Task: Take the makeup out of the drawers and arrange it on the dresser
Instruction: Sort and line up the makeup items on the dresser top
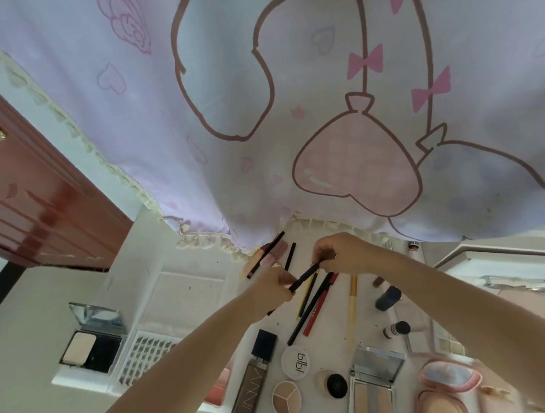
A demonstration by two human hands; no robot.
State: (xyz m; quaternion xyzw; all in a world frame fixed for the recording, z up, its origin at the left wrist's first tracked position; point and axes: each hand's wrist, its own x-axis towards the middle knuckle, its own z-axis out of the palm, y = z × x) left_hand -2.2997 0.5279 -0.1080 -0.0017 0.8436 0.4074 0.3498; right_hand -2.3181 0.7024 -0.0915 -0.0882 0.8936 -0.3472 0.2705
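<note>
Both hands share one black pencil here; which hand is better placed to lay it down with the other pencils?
Probably the right hand: it pinches the black pencil directly above the pencil row, while the left hand sits beside it.

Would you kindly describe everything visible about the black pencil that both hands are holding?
The black pencil is a thin, dark, matte stick, probably an eye or brow liner. It is lifted above the dresser top and slanted. The right hand pinches its upper end; the left hand grips its lower end. Whether it has a cap cannot be told. Other pencils lie loose below and behind it.
</note>
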